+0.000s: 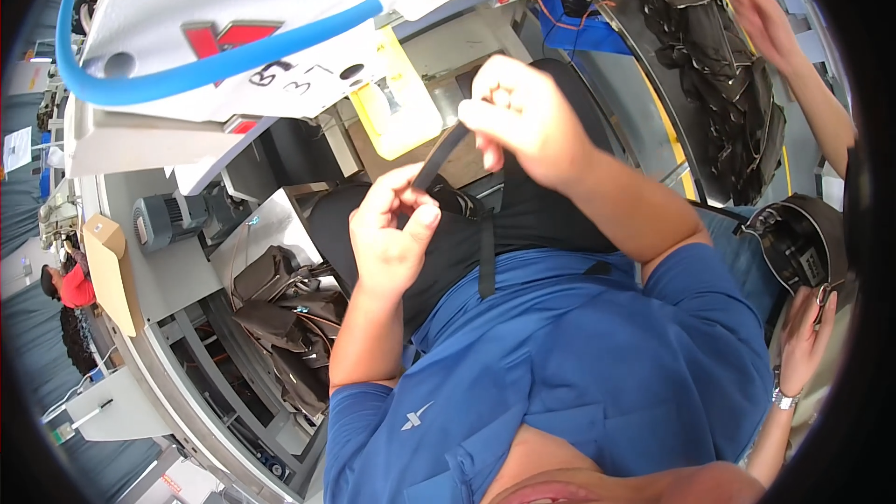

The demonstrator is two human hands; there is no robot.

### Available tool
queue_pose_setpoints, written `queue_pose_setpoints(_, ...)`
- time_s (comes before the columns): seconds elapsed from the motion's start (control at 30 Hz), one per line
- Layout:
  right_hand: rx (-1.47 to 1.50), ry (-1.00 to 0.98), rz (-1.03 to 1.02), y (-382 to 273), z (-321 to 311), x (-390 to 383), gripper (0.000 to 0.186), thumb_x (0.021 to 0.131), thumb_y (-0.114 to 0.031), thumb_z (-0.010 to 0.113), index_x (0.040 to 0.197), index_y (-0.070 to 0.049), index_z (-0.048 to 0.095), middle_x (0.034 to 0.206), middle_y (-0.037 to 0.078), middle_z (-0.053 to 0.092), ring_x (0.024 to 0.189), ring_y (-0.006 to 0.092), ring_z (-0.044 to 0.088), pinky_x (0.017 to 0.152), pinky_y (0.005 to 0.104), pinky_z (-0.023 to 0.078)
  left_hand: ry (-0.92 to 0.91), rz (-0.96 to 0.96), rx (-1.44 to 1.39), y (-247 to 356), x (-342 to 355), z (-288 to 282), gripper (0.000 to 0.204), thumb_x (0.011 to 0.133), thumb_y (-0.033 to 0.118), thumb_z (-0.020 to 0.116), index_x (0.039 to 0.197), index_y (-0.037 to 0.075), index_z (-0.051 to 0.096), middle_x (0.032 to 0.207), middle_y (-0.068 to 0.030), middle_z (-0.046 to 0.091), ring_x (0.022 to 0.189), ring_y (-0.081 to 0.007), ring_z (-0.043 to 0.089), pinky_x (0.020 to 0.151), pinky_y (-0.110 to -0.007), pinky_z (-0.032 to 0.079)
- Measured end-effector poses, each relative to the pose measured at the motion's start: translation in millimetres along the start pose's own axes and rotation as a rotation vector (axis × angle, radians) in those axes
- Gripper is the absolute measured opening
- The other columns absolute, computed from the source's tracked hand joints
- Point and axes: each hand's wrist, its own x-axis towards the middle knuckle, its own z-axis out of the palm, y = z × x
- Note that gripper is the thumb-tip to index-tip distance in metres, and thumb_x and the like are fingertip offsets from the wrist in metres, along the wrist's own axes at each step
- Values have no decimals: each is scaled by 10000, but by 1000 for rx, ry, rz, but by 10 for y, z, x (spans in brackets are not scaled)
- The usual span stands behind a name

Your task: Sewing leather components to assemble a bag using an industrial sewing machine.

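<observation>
A narrow black strap is stretched slantwise between my two hands, above my lap. My left hand pinches its lower end between thumb and fingers. Higher up and to the right, my right hand is closed around the upper end, fingers curled in. Another black strap hangs over my dark trousers just below; whether the two are joined I cannot tell. A dark item lies behind my left fingers, mostly hidden.
A white sewing machine with a blue tube stands at upper left, beside a yellow tray. Dark bags lie at lower left. Black pieces pile up at right, near another person's hands and a dark pouch.
</observation>
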Motion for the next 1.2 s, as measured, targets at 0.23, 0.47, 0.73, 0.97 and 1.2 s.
queue_pose_setpoints(0.23,-428,-590,-372,-114,-12,-339,368,892,-65,722,1241,-21,614,946,87,713,778,171,734,711,300,589,86,-284,-448,26,-96,-51,104,971,71,670,962,-21,621,720,-26,588,618,-99,529,601,-248,451)
queue_pose_setpoints(0.47,-256,-988,-320,124,64,-270,257,937,-140,710,1139,16,678,944,144,734,817,285,711,716,377,544,-232,-421,-468,-27,-121,-153,159,935,103,718,891,-24,634,736,-85,673,606,-121,620,599,-238,506)
queue_pose_setpoints(0.73,-352,-719,-343,319,100,-279,192,921,-207,740,922,-16,748,852,119,699,761,280,674,672,384,516,-91,-129,-262,54,-247,-84,471,1007,365,642,1136,-87,643,895,-101,679,806,-134,644,738,-258,508)
queue_pose_setpoints(0.97,-375,-521,-264,345,183,-385,216,913,-174,742,927,-27,585,764,101,634,695,274,652,615,381,488,-48,-66,91,160,-339,-42,221,980,106,675,1117,-67,665,916,-49,673,806,-90,620,737,-232,510)
queue_pose_setpoints(1.2,-415,-464,-371,299,256,-449,255,934,-174,727,1066,-33,561,775,110,645,688,293,660,614,382,504,25,-29,32,137,-346,11,159,999,63,630,1053,-74,691,861,-61,695,750,-91,614,709,-236,513)
